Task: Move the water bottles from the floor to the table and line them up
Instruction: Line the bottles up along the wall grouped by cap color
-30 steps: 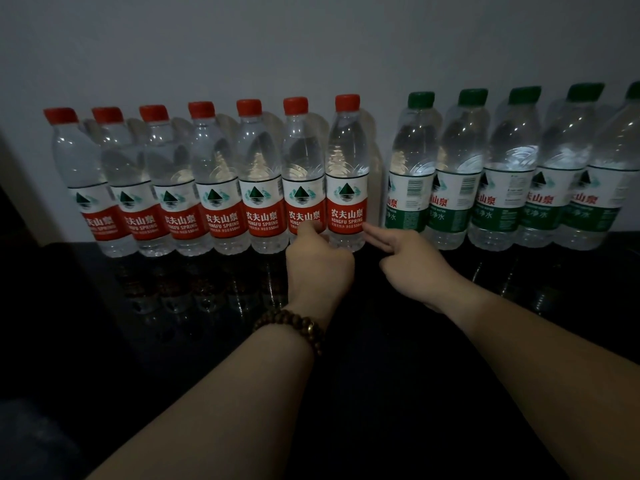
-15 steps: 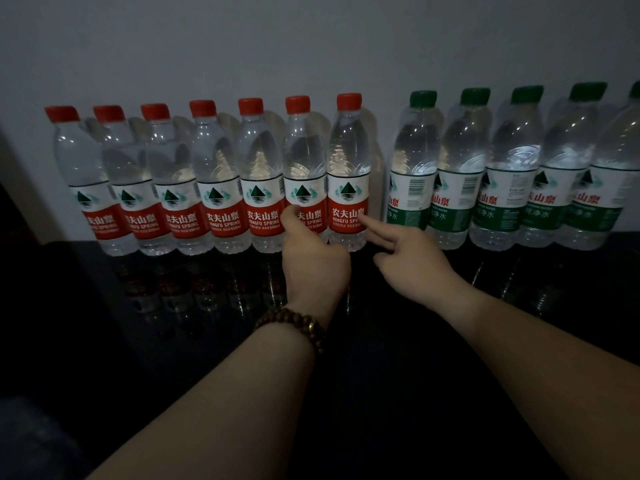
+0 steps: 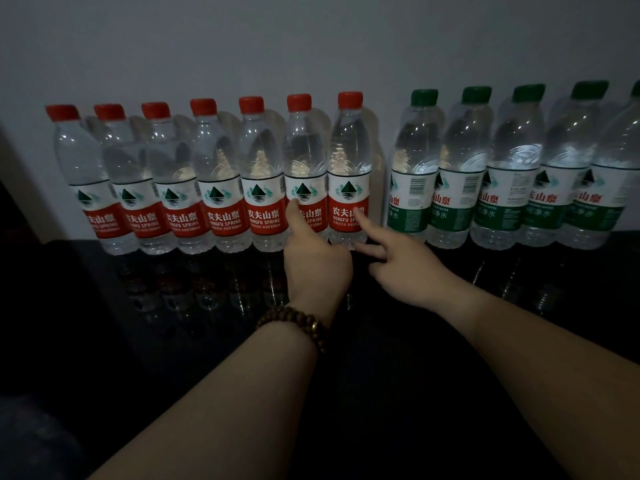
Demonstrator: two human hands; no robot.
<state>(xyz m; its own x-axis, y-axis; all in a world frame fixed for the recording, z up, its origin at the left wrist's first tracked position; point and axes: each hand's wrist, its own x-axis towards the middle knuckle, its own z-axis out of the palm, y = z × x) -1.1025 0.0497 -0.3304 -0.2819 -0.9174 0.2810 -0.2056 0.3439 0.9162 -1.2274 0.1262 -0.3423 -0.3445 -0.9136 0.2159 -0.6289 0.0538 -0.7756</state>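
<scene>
Water bottles (image 3: 263,174) pictured upright in one row along the back of a dark, glossy tabletop (image 3: 104,306), against a grey wall (image 3: 311,46): long axes vertical, caps up, labels turned to the camera. Seven red-capped bottles (image 3: 218,188) packed side by side at left; green-capped bottles (image 3: 460,188) at right, past a small gap. Left hand (image 3: 317,268), beaded bracelet (image 3: 298,323) at the wrist, holding nothing, index finger laid straight on the sixth red label. Right hand (image 3: 405,268) also unclenched, index fingertip on the seventh red label.

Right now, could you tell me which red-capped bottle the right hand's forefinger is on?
The rightmost red-capped bottle, next to the green-capped bottles; the right hand has its forefinger on its red label.
</scene>
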